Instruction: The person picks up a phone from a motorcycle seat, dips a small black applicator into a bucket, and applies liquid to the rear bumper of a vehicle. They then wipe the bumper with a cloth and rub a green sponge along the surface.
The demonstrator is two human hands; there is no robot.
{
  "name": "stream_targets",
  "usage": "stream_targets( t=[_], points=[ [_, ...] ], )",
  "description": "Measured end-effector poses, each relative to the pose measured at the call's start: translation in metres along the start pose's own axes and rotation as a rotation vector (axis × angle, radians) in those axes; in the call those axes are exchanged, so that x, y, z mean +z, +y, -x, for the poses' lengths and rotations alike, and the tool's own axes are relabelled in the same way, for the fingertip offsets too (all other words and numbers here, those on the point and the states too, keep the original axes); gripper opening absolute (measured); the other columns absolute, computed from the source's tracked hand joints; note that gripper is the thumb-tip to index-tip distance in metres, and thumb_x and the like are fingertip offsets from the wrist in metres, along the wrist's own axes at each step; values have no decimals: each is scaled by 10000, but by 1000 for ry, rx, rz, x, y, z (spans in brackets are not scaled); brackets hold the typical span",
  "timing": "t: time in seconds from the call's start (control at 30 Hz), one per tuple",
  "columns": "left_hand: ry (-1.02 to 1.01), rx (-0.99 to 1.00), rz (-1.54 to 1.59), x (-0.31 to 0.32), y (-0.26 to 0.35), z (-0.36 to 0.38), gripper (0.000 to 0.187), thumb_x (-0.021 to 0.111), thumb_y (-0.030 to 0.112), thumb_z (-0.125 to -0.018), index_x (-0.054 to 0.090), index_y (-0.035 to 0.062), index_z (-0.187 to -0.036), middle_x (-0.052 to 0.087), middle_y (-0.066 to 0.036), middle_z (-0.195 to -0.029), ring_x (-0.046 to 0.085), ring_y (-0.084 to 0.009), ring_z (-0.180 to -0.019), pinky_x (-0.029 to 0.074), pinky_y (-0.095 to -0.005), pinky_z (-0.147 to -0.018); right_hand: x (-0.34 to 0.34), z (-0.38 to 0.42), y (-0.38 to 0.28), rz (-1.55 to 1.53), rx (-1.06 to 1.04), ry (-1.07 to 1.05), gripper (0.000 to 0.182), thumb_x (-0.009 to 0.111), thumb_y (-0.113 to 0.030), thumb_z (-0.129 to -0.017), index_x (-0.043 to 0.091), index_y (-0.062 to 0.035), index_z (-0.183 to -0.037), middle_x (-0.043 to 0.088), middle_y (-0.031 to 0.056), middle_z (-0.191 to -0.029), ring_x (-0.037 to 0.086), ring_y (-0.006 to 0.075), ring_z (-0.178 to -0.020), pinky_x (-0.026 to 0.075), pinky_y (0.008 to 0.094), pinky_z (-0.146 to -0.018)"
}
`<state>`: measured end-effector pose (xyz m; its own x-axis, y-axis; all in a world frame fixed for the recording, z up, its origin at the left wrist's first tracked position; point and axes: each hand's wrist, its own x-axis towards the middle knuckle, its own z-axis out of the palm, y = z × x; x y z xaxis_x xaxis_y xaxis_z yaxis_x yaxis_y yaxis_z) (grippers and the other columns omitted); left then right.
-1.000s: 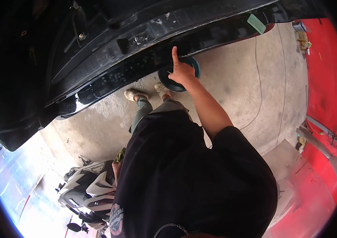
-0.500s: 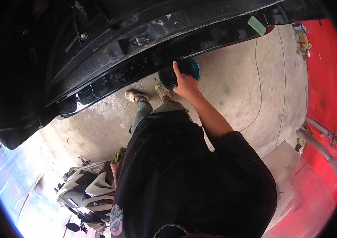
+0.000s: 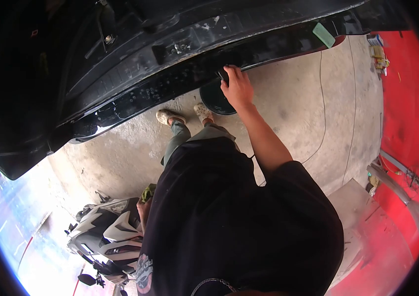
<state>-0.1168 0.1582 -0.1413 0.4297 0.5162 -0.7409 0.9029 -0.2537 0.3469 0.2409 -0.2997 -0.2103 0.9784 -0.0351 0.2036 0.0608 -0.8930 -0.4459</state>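
My right hand [image 3: 239,89] is at the lower edge of a glossy black car bumper [image 3: 180,74]. Its fingers are bent against that edge, with the thumb held apart from them and dark surface showing in the gap. Beneath the hand, a dark round tub [image 3: 214,101] stands on the floor, partly covered by it. Low at my side, my left hand [image 3: 144,213] is closed around a crumpled green cloth [image 3: 147,193], mostly hidden by my black shirt. A pale green rectangular pad [image 3: 323,35] lies on the bumper's right part. White spots dot the bumper's left stretch.
Above the bumper is the car's open black rear [image 3: 135,44]. A white and black motorcycle [image 3: 113,232] stands behind me at left. Thin cables [image 3: 324,108] cross the concrete floor [image 3: 288,123]. To the right rises a red wall [image 3: 406,89] with grey pipes [image 3: 392,180] by it.
My right hand went from pointing with its index finger to curling its fingers at the bumper edge, slightly right of before. My left hand still holds the cloth. The view shifted slightly.
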Motion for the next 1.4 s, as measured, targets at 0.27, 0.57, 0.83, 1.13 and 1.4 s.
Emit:
stream_targets(
  t=[0.27,0.57,0.83,1.13,1.4],
  points=[
    [-19,50,17,-3,-26,-15,407,744,195,-854,710,-10,-1204,774,-145,-1030,723,-201,-939,543,-343,-840,8,-4,3,52,-47,-2,516,763,-189,-792,608,-172,-1283,621,5,-1325,626,303,-1042,544,439,-850],
    [-32,79,-89,0,-50,-31,411,756,194,-847,709,-18,-1196,773,-146,-1039,721,-195,-936,546,-345,-842,18,-35,-10,70,-50,24,479,753,-190,-802,632,-179,-1266,629,0,-1320,618,293,-1061,532,437,-854],
    [8,-13,-53,1,8,0,392,753,197,-838,715,-13,-1166,768,-109,-996,705,-173,-886,539,-333,-816,17,-27,-11,25,-44,23,481,752,-190,-802,634,-170,-1268,628,19,-1315,618,312,-1049,540,447,-849],
    [-28,46,56,6,-19,-8,416,739,196,-841,714,-7,-1204,775,-133,-1041,723,-193,-949,543,-340,-852,21,-21,-20,-45,15,18,482,766,-161,-795,617,-137,-1253,636,60,-1283,622,348,-1017,553,445,-855],
    [-17,12,0,5,-25,-13,406,722,199,-844,718,6,-1201,774,-128,-1025,720,-186,-934,544,-346,-842,34,-31,-29,-102,55,58,482,776,-181,-784,607,-151,-1234,613,67,-1287,616,350,-1041,570,456,-850]
  ],
)
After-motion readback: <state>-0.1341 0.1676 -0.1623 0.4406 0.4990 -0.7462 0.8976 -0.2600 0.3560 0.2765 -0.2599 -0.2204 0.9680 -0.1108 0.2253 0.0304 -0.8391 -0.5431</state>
